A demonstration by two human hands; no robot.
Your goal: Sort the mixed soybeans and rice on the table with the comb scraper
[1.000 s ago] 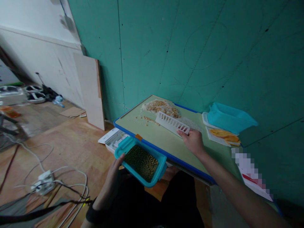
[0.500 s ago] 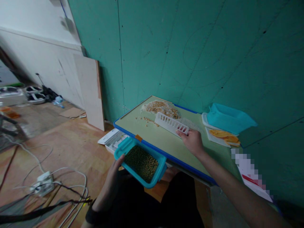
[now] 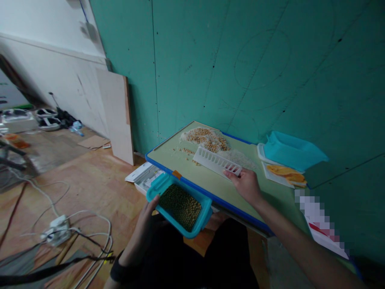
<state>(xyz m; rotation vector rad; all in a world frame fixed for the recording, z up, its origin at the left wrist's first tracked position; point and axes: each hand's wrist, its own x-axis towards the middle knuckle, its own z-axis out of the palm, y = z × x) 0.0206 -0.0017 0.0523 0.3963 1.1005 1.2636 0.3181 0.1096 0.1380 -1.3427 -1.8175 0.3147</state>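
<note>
My left hand [image 3: 146,216] grips the near left edge of a blue plastic container [image 3: 179,204] full of green beans, held just below the blue front edge of a small green table [image 3: 207,178]. On the tabletop my right hand [image 3: 246,184] holds the right end of a white slotted plastic divider [image 3: 216,161] that lies flat. Behind the divider sits a heap of yellow beans mixed with rice [image 3: 207,139], with a few loose grains to its left.
A second blue container [image 3: 291,149] leans on white lids at the table's right, beside an orange-yellow piece [image 3: 285,171]. A white box [image 3: 144,178] lies on the floor under the table's left edge. Cables and a power strip [image 3: 58,230] cover the wooden floor at left.
The divider and my right hand have slid slightly toward me, away from the bean heap. The green-bean container stays in the same place.
</note>
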